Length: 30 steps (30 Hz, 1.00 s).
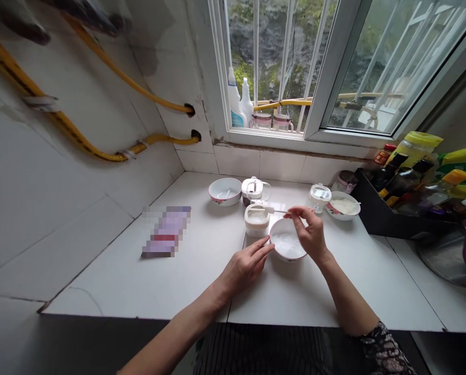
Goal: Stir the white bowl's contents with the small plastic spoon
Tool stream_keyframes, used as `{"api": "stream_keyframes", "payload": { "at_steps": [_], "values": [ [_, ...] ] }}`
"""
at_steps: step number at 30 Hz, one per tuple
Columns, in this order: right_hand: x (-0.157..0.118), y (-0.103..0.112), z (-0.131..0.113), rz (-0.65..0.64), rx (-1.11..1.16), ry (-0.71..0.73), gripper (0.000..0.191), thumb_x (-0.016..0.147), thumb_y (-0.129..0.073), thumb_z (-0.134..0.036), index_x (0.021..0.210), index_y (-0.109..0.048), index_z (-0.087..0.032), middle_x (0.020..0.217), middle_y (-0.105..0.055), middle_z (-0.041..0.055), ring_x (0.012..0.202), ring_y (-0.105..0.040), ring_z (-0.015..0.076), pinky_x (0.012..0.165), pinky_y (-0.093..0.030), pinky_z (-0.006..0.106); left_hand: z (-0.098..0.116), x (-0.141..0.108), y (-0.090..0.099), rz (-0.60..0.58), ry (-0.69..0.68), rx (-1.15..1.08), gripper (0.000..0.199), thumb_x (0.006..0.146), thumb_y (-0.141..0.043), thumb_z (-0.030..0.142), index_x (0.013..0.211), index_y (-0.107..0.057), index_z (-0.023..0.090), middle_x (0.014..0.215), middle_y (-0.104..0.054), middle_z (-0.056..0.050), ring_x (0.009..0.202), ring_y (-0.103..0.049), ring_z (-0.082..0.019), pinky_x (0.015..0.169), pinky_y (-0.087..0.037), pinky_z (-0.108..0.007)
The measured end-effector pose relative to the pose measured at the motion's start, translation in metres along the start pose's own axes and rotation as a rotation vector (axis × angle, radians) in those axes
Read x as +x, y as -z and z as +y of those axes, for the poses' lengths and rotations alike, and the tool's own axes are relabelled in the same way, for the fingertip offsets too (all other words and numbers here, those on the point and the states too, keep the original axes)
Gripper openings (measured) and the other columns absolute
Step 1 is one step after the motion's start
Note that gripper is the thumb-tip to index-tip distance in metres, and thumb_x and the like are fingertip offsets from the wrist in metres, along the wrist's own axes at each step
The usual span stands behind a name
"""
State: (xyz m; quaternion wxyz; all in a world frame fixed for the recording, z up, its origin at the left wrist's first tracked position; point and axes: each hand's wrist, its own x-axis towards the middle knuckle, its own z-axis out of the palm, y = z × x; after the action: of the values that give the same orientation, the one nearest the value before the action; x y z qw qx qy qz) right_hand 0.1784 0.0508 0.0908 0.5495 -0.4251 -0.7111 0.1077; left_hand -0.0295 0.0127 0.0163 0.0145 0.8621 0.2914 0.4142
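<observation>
My right hand pinches the thin handle of a small white spoon. The spoon's head is above the open white seasoning jar, which holds white granules. Below my right hand stands a white bowl with a red-patterned outside and something pale or clear at its bottom. My left hand has its fingers stretched out, with the fingertips touching the bowl's left rim. Its thumb is hidden. Behind the open jar is another seasoning jar with dark contents and a clear lid beside it.
Another patterned bowl holding a utensil stands back left. At the right are a lidded jar, a bowl of pale contents and a black box of bottles. A blurred purple packet lies left. A window is behind.
</observation>
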Motion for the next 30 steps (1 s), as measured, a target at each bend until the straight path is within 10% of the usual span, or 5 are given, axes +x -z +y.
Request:
{"api": "stream_keyframes", "payload": {
  "at_steps": [5, 14, 30],
  "values": [
    [0.001, 0.021, 0.012, -0.034, 0.122, -0.289, 0.012, 0.076, -0.051, -0.019, 0.07, -0.061, -0.022, 0.053, -0.062, -0.0029, 0.053, -0.059, 0.0158, 0.062, -0.047, 0.029, 0.0, 0.0, 0.001, -0.008, 0.0, -0.02, 0.039, 0.096, -0.045, 0.006, 0.133, -0.055, 0.016, 0.133, -0.063, -0.017, 0.121, -0.065, -0.023, 0.093, -0.061, -0.034],
    [-0.004, 0.013, 0.01, -0.242, 0.094, -0.322, 0.014, 0.066, -0.048, -0.019, 0.058, -0.058, -0.021, 0.047, -0.056, -0.0029, 0.048, -0.05, 0.0126, 0.055, -0.04, 0.026, -0.001, 0.0, 0.001, -0.001, -0.004, -0.019, 0.039, 0.096, -0.045, 0.005, 0.132, -0.055, 0.016, 0.133, -0.063, -0.017, 0.12, -0.066, -0.023, 0.093, -0.061, -0.033],
    [0.003, 0.019, 0.022, -0.081, 0.446, -0.696, 0.01, 0.06, -0.054, -0.022, 0.058, -0.063, -0.019, 0.043, -0.056, -0.0021, 0.047, -0.049, 0.0129, 0.056, -0.043, 0.028, -0.001, 0.0, 0.001, -0.006, -0.003, -0.014, 0.041, 0.096, -0.045, 0.006, 0.134, -0.055, 0.017, 0.133, -0.063, -0.016, 0.119, -0.066, -0.023, 0.091, -0.062, -0.034]
  ]
}}
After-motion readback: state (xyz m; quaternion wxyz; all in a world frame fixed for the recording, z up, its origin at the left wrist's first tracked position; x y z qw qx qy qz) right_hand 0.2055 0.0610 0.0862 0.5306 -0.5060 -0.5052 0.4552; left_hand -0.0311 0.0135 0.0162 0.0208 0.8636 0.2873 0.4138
